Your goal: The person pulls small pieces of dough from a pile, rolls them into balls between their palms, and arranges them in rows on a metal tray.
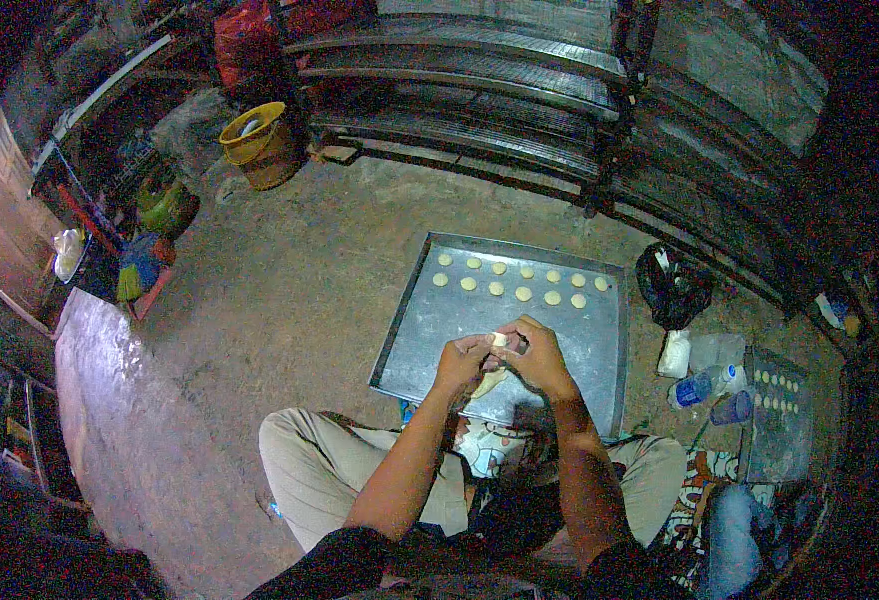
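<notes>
My left hand (466,362) and my right hand (540,358) meet above the near half of a wide metal baking tray (420,335). Between their fingertips is a small pale piece of dough (501,340), pinched from both sides. Beneath the hands a larger flattened lump of dough (490,383) lies on the tray, partly covered by the fingers. Toward the tray's far side, several small round dough discs (524,294) sit flat in two rows, spaced apart. I sit cross-legged at the tray's near edge, with a patterned cloth (495,447) in front of my lap.
To the right are a black plastic bag (674,285), a white packet (675,353), a bottle (698,390), a cup (732,408) and a second tray (775,440) with dough discs. Someone's denim-clad leg (735,540) shows nearby. Beyond stand a metal rack (460,75) and a yellow bucket (260,150).
</notes>
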`<state>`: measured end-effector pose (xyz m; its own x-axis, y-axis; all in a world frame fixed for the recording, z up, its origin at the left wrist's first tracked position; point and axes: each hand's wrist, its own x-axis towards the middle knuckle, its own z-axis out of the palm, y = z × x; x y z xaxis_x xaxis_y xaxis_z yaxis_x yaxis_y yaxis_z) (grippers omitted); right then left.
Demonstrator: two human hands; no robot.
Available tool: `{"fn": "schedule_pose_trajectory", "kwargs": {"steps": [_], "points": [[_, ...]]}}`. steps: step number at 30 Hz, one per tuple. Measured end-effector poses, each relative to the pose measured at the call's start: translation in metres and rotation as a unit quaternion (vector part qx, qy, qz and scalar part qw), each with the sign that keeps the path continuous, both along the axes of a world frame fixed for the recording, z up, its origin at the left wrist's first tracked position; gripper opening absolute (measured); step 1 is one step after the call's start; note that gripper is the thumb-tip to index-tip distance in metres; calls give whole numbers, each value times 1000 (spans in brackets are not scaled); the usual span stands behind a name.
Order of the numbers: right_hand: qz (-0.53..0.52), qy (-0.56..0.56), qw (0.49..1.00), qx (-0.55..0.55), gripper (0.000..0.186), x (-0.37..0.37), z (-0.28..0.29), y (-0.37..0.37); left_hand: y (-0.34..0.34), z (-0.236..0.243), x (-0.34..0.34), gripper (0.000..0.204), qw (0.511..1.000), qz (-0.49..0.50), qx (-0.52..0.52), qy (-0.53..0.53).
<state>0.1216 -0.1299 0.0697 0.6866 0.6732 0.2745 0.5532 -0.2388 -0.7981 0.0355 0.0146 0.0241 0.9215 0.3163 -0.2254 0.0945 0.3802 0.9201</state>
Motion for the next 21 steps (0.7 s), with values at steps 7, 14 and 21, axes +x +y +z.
{"fn": "schedule_pose_trajectory", "kwargs": {"steps": [7, 14, 21], "points": [[-8, -31, 996, -81, 18, 5, -4, -2, 2, -10, 4, 24, 994, -9, -102, 33], [42, 104, 994, -5, 42, -4, -11, 7, 14, -5, -4, 25, 993, 39, 88, 69], [22, 43, 999, -13, 38, -2, -6, 6, 14, -21, 0, 35, 887, 108, 446, -59]]}}
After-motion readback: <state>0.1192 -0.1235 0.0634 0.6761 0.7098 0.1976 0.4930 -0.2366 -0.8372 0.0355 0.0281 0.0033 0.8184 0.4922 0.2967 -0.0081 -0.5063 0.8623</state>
